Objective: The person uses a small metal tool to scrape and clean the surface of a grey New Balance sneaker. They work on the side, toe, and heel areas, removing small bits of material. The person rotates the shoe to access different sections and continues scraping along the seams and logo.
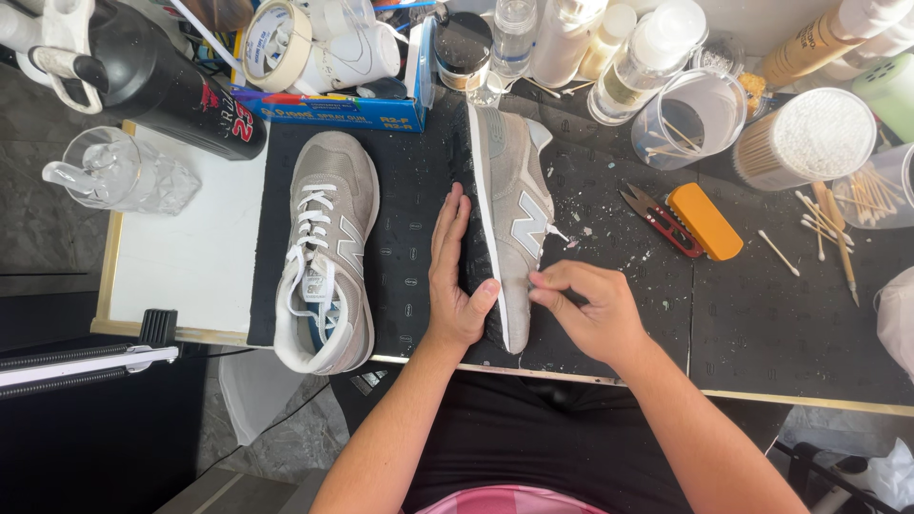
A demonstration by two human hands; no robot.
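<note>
A grey sneaker (514, 190) lies on its side on the black mat (409, 190), sole edge facing left. My left hand (455, 276) lies flat against its sole with the thumb hooked over the heel end, holding it in place. My right hand (586, 305) rests on the shoe's upper near the heel, fingertips pinched together on the grey suede; whether they hold something small is hidden. The matching grey sneaker (324, 252) with white laces stands upright to the left, touched by neither hand.
Red-handled snips (657, 219) and an orange block (705, 221) lie right of the shoe. Cotton swabs (828, 224), a swab tub (809, 138), clear cups, bottles and jars crowd the back. Tape roll (276, 43), blue box, black bottle (162, 81) and glass mug (114, 171) stand left.
</note>
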